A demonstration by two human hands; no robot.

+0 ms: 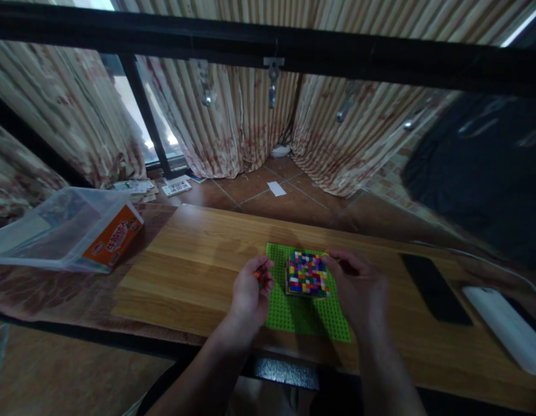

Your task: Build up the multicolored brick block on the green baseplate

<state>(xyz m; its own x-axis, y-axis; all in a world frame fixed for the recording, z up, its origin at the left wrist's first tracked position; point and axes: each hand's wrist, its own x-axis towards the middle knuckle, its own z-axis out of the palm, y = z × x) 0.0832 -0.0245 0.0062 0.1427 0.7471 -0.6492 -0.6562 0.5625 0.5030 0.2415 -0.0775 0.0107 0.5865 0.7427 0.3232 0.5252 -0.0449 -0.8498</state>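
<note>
A cube built of many small coloured bricks [307, 274] stands on a green studded baseplate [294, 315] on a wooden board. My left hand [250, 292] is just left of the cube, fingers curled round a few small bricks, orange and red showing. My right hand [358, 286] is just right of the cube, its fingers pinched together at the cube's upper right corner; whether they hold a piece I cannot make out.
A clear plastic box with an orange label [77, 228] lies at the left. A black phone [435, 287] and a white device [504, 326] lie at the right on the wooden board [185, 260]. Curtains and a black bar [268, 43] are ahead.
</note>
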